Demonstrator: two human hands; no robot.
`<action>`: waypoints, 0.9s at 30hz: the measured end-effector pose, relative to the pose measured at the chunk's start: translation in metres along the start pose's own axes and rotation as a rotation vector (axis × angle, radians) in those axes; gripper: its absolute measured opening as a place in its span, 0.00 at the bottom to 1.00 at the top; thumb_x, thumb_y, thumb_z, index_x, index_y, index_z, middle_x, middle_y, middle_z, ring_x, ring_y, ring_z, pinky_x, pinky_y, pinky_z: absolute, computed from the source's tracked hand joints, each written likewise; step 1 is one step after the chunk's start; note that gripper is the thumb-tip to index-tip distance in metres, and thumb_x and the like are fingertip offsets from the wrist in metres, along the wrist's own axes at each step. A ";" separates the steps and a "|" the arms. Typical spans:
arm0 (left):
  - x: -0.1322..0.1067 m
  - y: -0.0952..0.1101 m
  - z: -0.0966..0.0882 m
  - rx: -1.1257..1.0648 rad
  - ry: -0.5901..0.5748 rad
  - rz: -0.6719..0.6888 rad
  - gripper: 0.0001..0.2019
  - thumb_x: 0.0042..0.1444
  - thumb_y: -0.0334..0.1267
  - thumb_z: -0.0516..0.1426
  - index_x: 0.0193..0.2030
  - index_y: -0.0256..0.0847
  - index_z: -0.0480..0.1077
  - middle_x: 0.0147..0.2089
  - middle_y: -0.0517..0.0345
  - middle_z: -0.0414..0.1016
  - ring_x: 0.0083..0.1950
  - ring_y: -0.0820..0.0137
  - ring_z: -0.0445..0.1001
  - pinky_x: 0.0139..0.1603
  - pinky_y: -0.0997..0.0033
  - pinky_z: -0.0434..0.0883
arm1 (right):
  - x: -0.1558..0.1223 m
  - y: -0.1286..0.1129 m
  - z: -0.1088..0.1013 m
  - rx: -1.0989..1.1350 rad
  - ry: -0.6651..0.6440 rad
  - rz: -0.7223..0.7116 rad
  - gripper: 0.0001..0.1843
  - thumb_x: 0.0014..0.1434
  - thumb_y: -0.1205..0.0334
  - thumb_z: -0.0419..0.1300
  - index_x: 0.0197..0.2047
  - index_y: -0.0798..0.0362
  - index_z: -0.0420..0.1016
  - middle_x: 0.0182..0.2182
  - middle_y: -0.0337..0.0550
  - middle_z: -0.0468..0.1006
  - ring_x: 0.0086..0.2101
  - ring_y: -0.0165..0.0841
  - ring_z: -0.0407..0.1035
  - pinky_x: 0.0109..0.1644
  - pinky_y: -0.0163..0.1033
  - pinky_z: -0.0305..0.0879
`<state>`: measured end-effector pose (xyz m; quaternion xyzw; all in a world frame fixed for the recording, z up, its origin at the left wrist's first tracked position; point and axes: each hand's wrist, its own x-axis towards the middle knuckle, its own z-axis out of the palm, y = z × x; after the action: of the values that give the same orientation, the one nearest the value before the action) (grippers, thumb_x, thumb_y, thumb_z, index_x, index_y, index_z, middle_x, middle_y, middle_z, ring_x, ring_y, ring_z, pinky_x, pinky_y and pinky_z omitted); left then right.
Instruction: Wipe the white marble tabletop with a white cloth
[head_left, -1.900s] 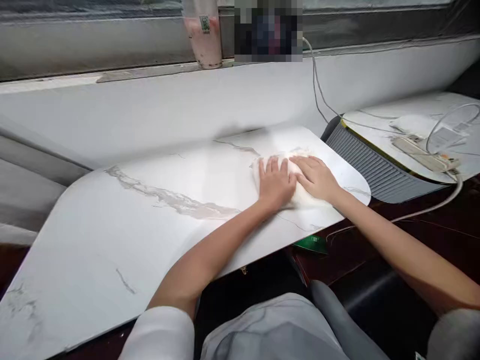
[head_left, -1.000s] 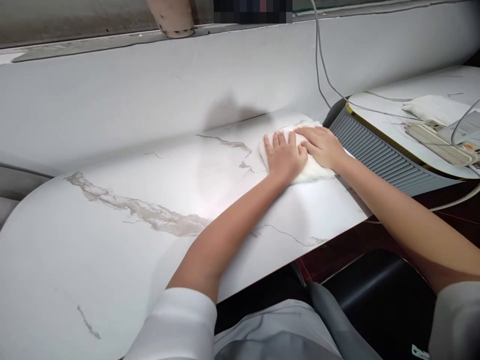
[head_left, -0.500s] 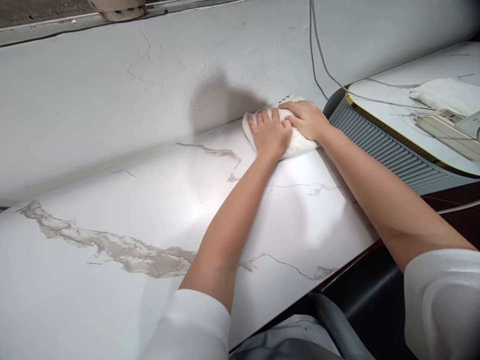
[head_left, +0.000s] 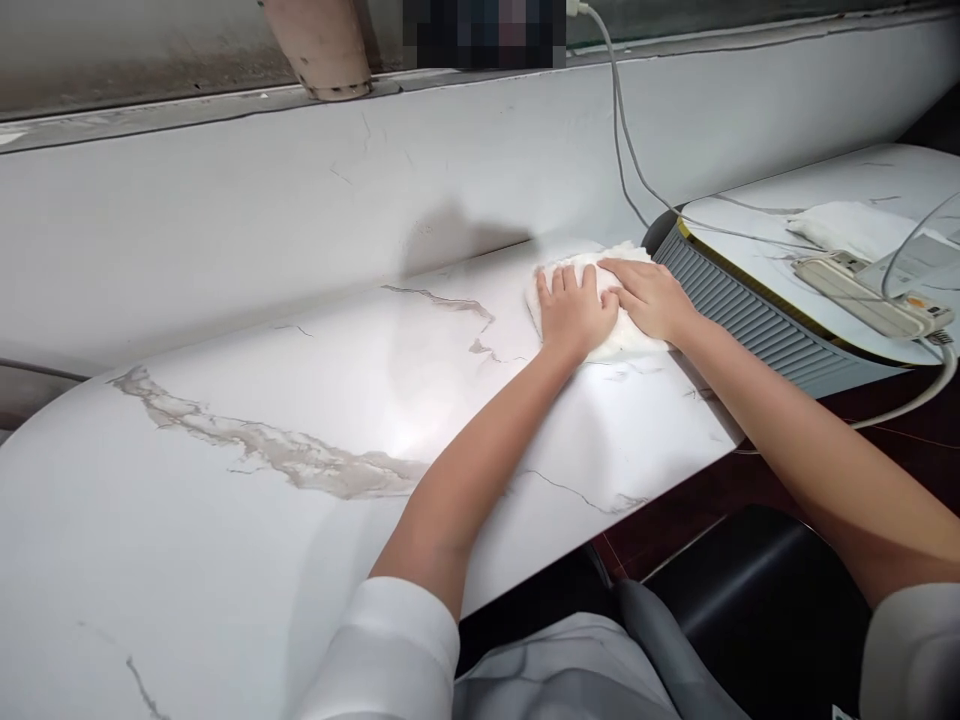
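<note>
A white cloth (head_left: 626, 338) lies bunched on the far right part of a white marble-patterned tabletop (head_left: 315, 400), close to the wall. My left hand (head_left: 574, 312) presses flat on the cloth with its fingers stretched out and together. My right hand (head_left: 649, 296) lies flat beside it on the same cloth, fingers pointing left and touching the left hand. Most of the cloth is hidden under both palms.
A grey ribbed unit (head_left: 757, 325) stands right of the cloth, under a second marble top (head_left: 817, 190) holding a power strip (head_left: 862, 292), a folded cloth (head_left: 847, 228) and cables (head_left: 626, 150). A cup base (head_left: 322, 50) sits on the ledge above. A dark seat (head_left: 757, 600) is below.
Both hands slid the cloth away toward the wall, then back toward me a little and to the right. The camera tilted down and back up.
</note>
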<state>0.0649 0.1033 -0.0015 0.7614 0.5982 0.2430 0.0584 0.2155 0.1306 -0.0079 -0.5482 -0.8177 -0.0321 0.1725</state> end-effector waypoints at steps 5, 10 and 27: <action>-0.043 0.014 -0.004 0.003 0.014 0.095 0.22 0.67 0.40 0.47 0.63 0.35 0.66 0.64 0.43 0.69 0.68 0.58 0.62 0.76 0.47 0.44 | -0.051 -0.019 -0.019 -0.068 0.005 0.024 0.29 0.67 0.56 0.41 0.64 0.55 0.66 0.62 0.48 0.69 0.62 0.45 0.63 0.64 0.55 0.59; -0.092 0.019 -0.018 0.016 0.024 0.098 0.22 0.68 0.41 0.47 0.64 0.34 0.64 0.65 0.41 0.68 0.70 0.56 0.61 0.75 0.43 0.46 | -0.094 -0.050 -0.031 -0.104 0.015 -0.027 0.29 0.65 0.59 0.41 0.64 0.58 0.66 0.62 0.51 0.69 0.62 0.44 0.63 0.64 0.54 0.60; -0.147 -0.005 -0.057 0.004 -0.119 0.006 0.24 0.69 0.41 0.45 0.69 0.37 0.61 0.71 0.44 0.61 0.75 0.60 0.55 0.76 0.45 0.46 | -0.118 -0.118 -0.033 -0.111 -0.004 -0.076 0.28 0.67 0.61 0.40 0.64 0.57 0.66 0.62 0.50 0.69 0.62 0.43 0.63 0.65 0.54 0.58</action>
<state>0.0106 -0.0446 0.0025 0.7763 0.5920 0.1962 0.0916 0.1565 -0.0283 0.0019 -0.5254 -0.8354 -0.0826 0.1388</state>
